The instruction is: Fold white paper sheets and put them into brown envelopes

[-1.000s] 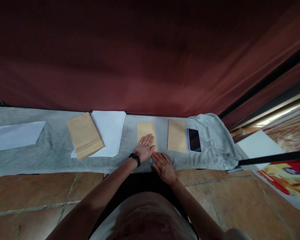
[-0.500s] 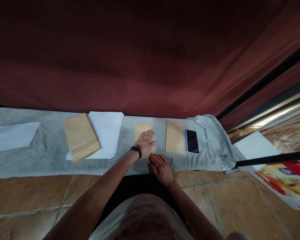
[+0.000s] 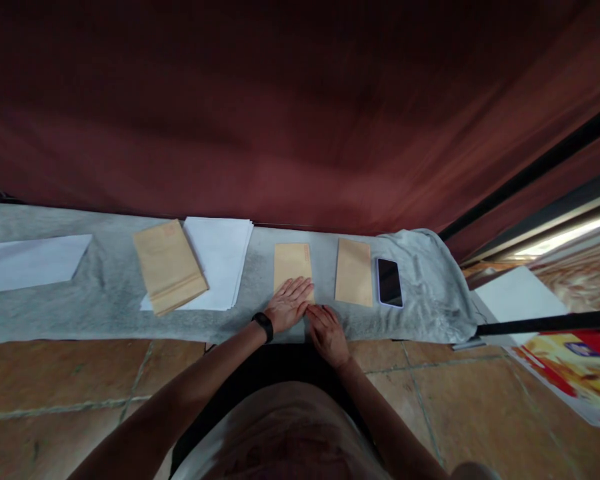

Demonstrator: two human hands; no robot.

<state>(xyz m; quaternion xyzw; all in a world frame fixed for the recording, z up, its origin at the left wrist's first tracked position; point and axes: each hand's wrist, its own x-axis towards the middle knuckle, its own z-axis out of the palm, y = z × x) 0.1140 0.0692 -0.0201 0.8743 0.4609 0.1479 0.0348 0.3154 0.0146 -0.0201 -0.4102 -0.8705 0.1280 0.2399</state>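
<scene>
While the left hand (image 3: 289,305) lies palm down across the lower part of a brown envelope (image 3: 293,262), as the head view shows, its fingers are stretched flat and grasp nothing. The right hand (image 3: 329,335) is at the envelope's lower right corner, its fingers close together beside the left fingertips; whether they pinch the paper, one cannot tell. The envelope lies flat on a grey blanket (image 3: 115,293), in front of the person, red print near its upper right corner. A black wristband (image 3: 263,327) circles the left wrist. To the right lie a second envelope (image 3: 354,273) and, just beside it, a phone (image 3: 390,283) with a dark screen. To the left, a pile of envelopes (image 3: 169,260) partly covers a stack of white paper (image 3: 223,260); farther left lies a white sheet (image 3: 35,262).
</scene>
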